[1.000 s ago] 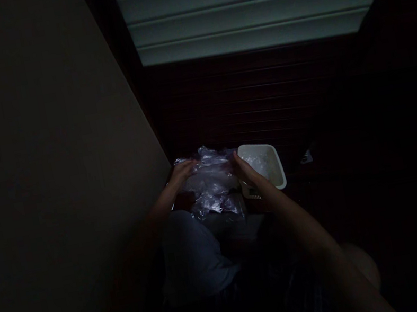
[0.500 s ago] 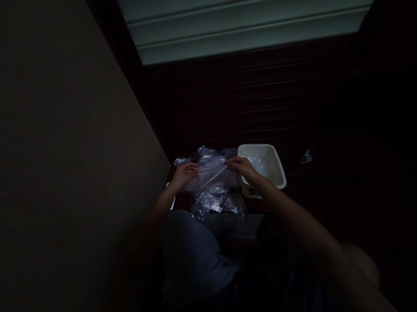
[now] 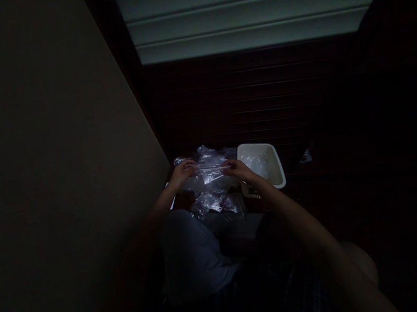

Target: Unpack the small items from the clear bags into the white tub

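Between my hands a clear plastic bag (image 3: 211, 171) is stretched out, its film shiny and creased. My left hand (image 3: 184, 172) pinches its left side. Its right side is pinched by my right hand (image 3: 237, 169), close to the white basin. More crumpled clear plastic (image 3: 212, 201) lies just in front of my knee, below the held bag. The scene is very dark, so fine detail of the fingers and the film is hard to make out.
A white basin (image 3: 277, 165) with clear plastic inside stands to the right. A pale wall (image 3: 70, 148) rises on the left. Behind are dark slats (image 3: 244, 85) below a lit louvred panel (image 3: 243, 12). A small pale scrap (image 3: 306, 156) lies farther right. My knee (image 3: 184, 235) is near.
My right hand has shifted slightly left and down, toward my left hand. The film between them has changed shape, with folds now running across it. My left hand moved only slightly.
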`<state>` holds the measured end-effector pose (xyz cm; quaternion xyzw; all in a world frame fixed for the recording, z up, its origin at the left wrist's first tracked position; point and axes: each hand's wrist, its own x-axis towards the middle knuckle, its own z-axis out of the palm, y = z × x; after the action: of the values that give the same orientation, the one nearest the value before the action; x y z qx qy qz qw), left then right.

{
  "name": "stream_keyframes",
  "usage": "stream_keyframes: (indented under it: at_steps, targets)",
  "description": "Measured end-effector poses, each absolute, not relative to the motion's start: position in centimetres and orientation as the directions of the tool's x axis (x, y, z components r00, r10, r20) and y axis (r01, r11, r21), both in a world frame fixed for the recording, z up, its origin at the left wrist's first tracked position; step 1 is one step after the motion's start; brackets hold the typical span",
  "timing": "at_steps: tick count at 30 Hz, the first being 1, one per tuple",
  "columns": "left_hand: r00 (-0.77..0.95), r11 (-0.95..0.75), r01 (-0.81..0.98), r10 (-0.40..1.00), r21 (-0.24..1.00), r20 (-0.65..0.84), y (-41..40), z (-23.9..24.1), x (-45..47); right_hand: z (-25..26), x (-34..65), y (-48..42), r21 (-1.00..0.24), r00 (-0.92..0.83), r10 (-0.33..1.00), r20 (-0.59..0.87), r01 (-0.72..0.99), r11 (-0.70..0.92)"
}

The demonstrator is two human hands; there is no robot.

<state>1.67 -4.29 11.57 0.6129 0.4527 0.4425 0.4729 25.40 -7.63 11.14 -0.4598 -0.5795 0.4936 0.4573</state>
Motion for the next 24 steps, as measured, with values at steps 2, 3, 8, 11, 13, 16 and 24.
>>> stream_keyframes:
  at_steps: [2, 3, 8, 11, 13, 16, 24]
  targets:
    - [0.179, -0.156, 0.137, 0.975, 0.978, 0.131, -4.2, 11.6, 1.4, 11.0, 25.3, -7.4, -0.997, -0.125, 0.990, 0.063, 0.042, 0.069]
    - [0.168, -0.157, 0.119, 0.976, 0.980, 0.136, -4.3, 11.7, 1.4, 11.0, 25.3, -7.3, -0.998, -0.106, 0.993, 0.055, 0.013, 0.057]
    - [0.161, -0.040, -0.155, 0.985, 0.987, 0.065, -5.4, 12.1, 1.7, 11.1, 25.3, -7.4, -0.996, -0.050, 0.998, 0.047, -0.084, 0.042]
    - [0.292, 0.062, -0.171, 0.956, 0.983, -0.010, -6.1, 12.0, 2.1, 11.2, 25.2, -7.4, -0.992, -0.046, 0.998, 0.045, -0.117, 0.039]
    - [0.360, 0.124, -0.093, 0.929, 0.988, -0.083, -6.3, 11.8, 2.3, 11.2, 25.2, -7.4, -0.991, -0.044, 0.999, 0.029, -0.128, 0.023]
    - [0.348, 0.155, -0.081, 0.930, 0.985, -0.118, -6.3, 11.4, 2.4, 11.3, 25.2, -7.4, -0.990, -0.067, 0.998, -0.019, -0.139, -0.029]
    - [0.370, 0.178, -0.202, 0.924, 0.963, -0.093, -6.1, 11.6, 2.5, 12.1, 24.7, -8.7, -0.969, -0.237, 0.965, -0.109, -0.190, -0.156]
